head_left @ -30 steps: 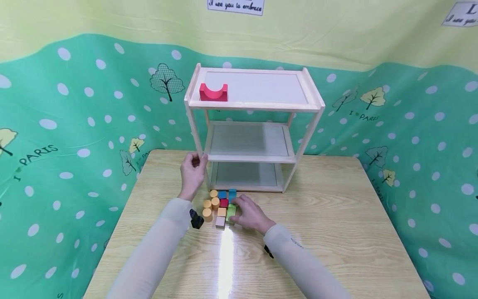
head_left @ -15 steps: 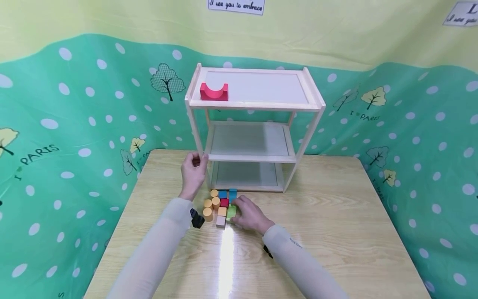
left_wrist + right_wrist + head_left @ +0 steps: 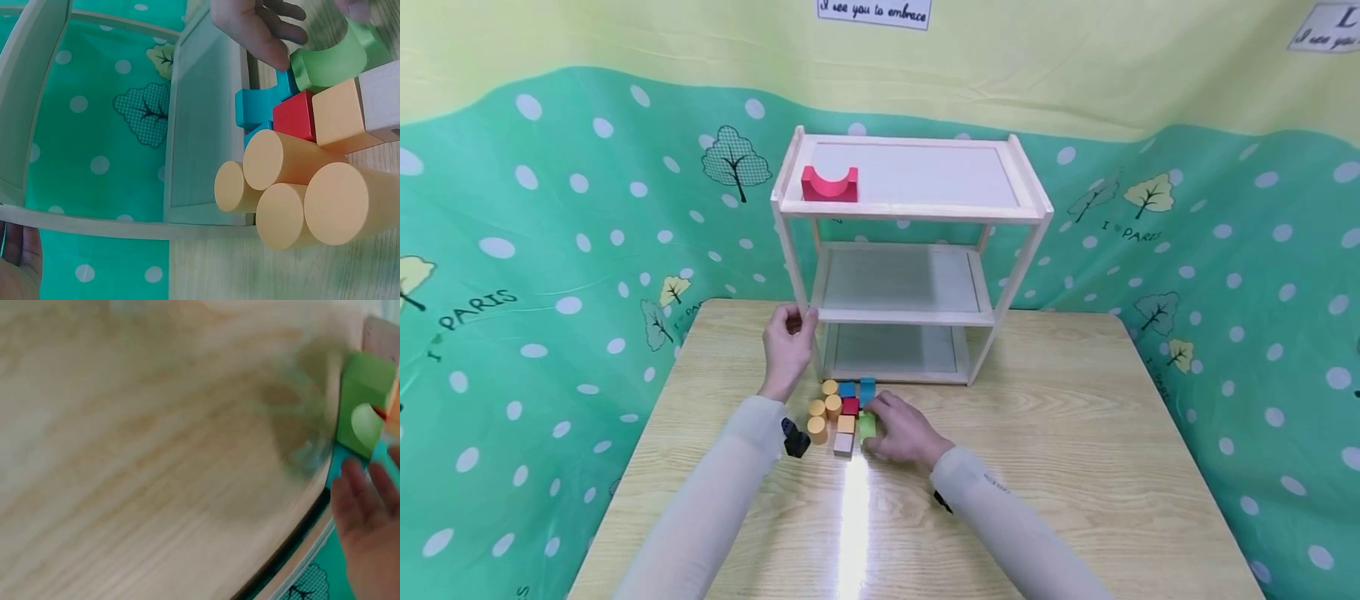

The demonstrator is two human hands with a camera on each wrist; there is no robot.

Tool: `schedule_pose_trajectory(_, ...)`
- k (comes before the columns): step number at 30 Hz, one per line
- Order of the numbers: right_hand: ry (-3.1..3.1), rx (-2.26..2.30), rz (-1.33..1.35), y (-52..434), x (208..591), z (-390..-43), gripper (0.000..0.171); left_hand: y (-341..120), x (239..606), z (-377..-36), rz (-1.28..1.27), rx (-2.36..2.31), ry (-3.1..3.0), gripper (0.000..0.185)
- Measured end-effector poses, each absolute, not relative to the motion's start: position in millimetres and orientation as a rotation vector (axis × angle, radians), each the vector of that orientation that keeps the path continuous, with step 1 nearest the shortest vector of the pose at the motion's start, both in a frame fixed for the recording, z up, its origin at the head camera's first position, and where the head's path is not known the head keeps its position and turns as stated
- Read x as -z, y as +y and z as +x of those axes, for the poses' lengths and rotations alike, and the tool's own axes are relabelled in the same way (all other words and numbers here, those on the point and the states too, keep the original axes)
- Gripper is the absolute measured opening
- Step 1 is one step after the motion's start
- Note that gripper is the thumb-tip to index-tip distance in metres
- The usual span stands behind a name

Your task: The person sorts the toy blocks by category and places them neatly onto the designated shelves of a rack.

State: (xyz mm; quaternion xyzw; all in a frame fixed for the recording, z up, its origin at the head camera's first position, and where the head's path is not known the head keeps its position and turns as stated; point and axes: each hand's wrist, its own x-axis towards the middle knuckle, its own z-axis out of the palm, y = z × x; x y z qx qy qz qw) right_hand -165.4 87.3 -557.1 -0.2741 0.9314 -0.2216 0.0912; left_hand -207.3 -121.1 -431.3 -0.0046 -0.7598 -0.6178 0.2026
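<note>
1. the desk [image 3: 1075, 467] fills the lower half of the head view, pale wood with a bright streak of glare down its middle.
2. the shelf [image 3: 912, 258] stands at the centre of the frame on the far part of the desk, three tiers of light wood with its open front facing the camera.
3. the left hand [image 3: 787, 346] sits left of centre, its fingers curled round the shelf's front left post at the level of the middle tier.
4. the right hand [image 3: 901, 429] lies just below centre on the desk, at the right edge of a cluster of blocks; its fingertips touch the green block [image 3: 867, 427]. whether it grips the block or only rests against it, i cannot tell.
5. the red arch block [image 3: 828, 185] stands on the top tier, in its left front corner, curve facing up.
6. the yellow cylinders [image 3: 820, 412] stand upright at the left of the cluster, close together.
7. the green block lies at the right of the cluster, beside an orange cube [image 3: 846, 424] and in front of a red cube [image 3: 850, 407].
8. the blue blocks [image 3: 857, 389] sit at the back of the cluster, nearest the shelf's foot.
</note>
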Motion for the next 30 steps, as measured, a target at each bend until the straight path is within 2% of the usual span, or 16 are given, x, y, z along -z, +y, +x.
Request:
schedule_pose_trajectory(3,2.810,0.642,-0.749,85,561,-163,0.063,-122,432,-207,-0.008,1.719,-2.124,0.025)
schedule_pose_trajectory(8,2.827,0.592,-0.715,82,562,-162,0.069,-128,457,-221,0.011,1.726,-2.110,0.030)
schedule_pose_trajectory(10,2.826,0.569,-0.727,81,562,-162,0.069,-130,466,-227,0.018,1.726,-2.107,0.032)
schedule_pose_trajectory(23,2.831,0.540,-0.791,84,563,-159,0.057,-130,464,-226,0.016,1.737,-2.110,0.033)
schedule_pose_trajectory(30,2.856,0.450,-0.774,81,565,-158,0.061,-129,464,-226,0.014,1.724,-2.111,0.034)
